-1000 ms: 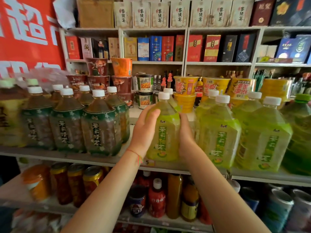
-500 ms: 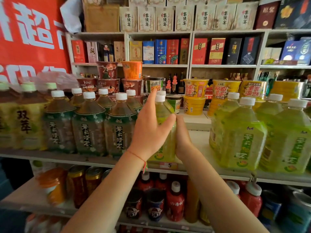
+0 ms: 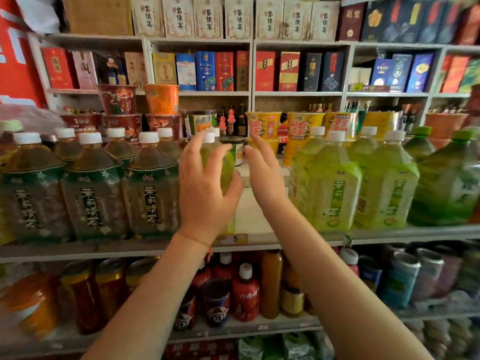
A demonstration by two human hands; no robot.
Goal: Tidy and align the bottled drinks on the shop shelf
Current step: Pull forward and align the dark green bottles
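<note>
A light green tea bottle (image 3: pixel 226 165) with a white cap stands on the middle shelf (image 3: pixel 259 224), right beside a row of dark jasmine tea bottles (image 3: pixel 150 193). My left hand (image 3: pixel 205 185) is in front of it with fingers spread and thumb at its right side, and I cannot tell whether it touches. My right hand (image 3: pixel 263 175) is open and apart from the bottle, over the bare strip of shelf. More light green bottles (image 3: pixel 335 188) stand in rows to the right, past that gap.
Instant noodle cups (image 3: pixel 265 126) are stacked on the counter behind the bottles. Dark green bottles (image 3: pixel 446 183) fill the shelf's right end. Cans and small red bottles (image 3: pixel 245 294) crowd the shelf below. Boxed goods line the back wall shelves.
Both hands gripped the light green bottle and moved it left against the dark tea bottles. Now the right hand has come off and the left hand's fingers have spread.
</note>
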